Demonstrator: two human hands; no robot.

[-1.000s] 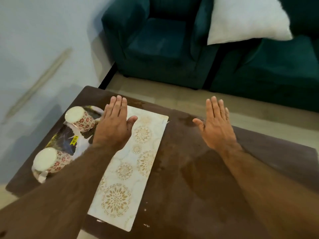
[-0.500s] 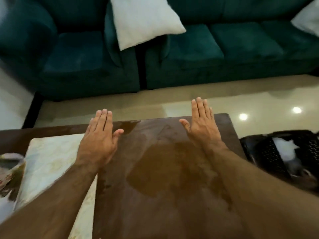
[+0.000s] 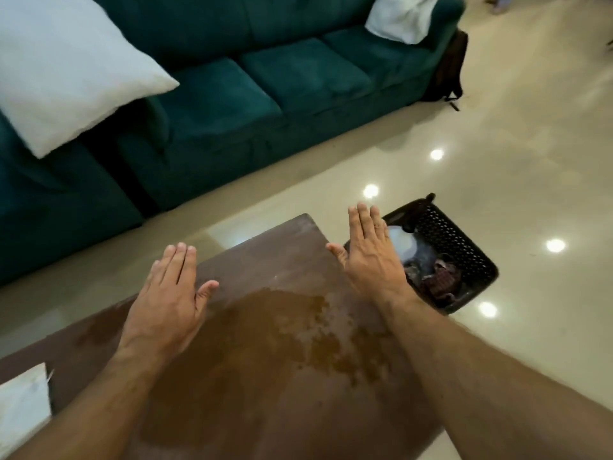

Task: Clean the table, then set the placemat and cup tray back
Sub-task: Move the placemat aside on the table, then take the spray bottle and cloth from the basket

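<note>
A dark brown table (image 3: 275, 254) fills the lower middle of the head view, with a large brown wet stain (image 3: 265, 340) spread across its top. My left hand (image 3: 169, 300) is held flat above the table's far left part, fingers straight, holding nothing. Above the table's right corner hovers my right hand (image 3: 368, 257), flat and empty too. Only a white corner of the placemat (image 3: 23, 403) shows at the lower left edge. The cup tray is out of view.
A black perforated basket (image 3: 457, 244) with cloths and something white inside stands on the glossy cream floor right of the table. A teal sofa (image 3: 298, 78) with white pillows (image 3: 66, 71) runs along the back. A dark bag (image 3: 451, 68) leans at the sofa's right end.
The view has swung right: the cups and tray left the frame, the placemat slid to the lower left edge, and the basket came into full view. Both hands stay flat and empty.
</note>
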